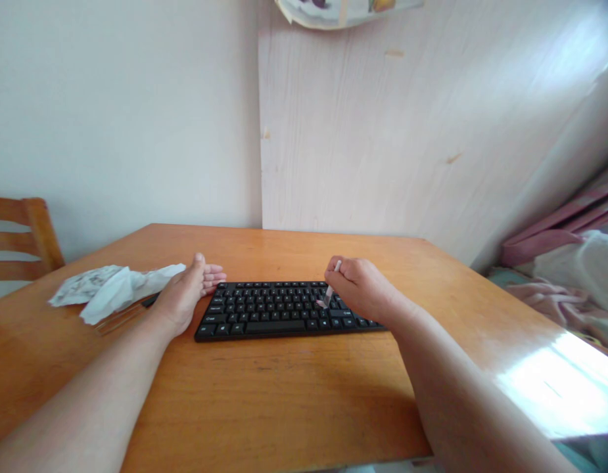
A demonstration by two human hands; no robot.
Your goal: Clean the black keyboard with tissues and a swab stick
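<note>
- Left hand (pixel 185 295): fingers straight, gripping nothing, beside the keyboard's (pixel 275 326) left end.
- The keyboard lies mid-frame, long axis left to right.
- Right hand (pixel 360 284): clamped on a stick (pixel 330 289), slanting down-left toward the keys (pixel 296 306).

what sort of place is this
Probably a room in a home: there's a wooden table with a keyboard on it, a slatted wooden chair, and heaped pink and white fabric, perhaps bedding, off to the right.

Wooden table (pixel 264 394), chair (pixel 37 230) and piled fabrics (pixel 545 244) suggest a home.
</note>
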